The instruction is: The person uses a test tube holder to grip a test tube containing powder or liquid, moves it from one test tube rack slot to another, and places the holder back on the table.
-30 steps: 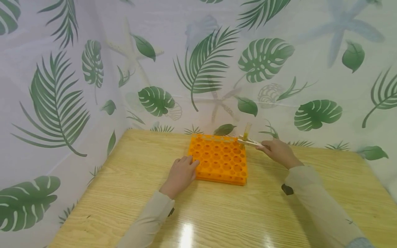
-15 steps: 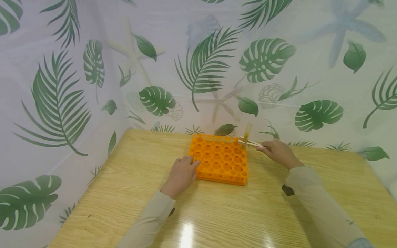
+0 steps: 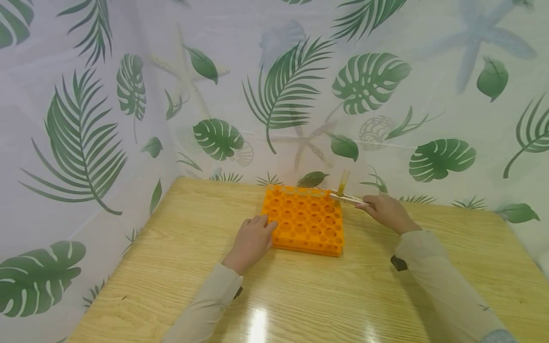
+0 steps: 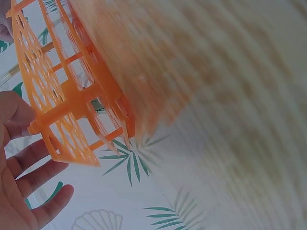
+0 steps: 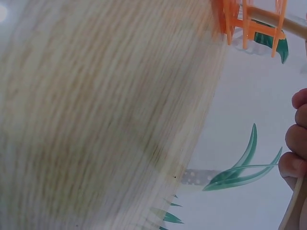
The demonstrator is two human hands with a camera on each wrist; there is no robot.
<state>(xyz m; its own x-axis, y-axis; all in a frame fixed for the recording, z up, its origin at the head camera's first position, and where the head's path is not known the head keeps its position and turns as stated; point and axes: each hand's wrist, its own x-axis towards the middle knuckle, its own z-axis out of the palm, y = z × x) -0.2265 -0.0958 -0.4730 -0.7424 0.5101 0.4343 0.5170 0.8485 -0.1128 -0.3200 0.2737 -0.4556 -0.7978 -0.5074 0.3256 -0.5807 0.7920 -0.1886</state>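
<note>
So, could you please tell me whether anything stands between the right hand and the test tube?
Only the wooden clamp lies between them: the right hand grips one end, and the test tube is at the other. Nothing else visible intervenes.

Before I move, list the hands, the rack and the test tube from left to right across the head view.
Left hand, orange rack, test tube, right hand.

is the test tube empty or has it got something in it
Not empty: in the head view, the test tube shows yellowish contents, with a clearer stretch near its top.
</note>
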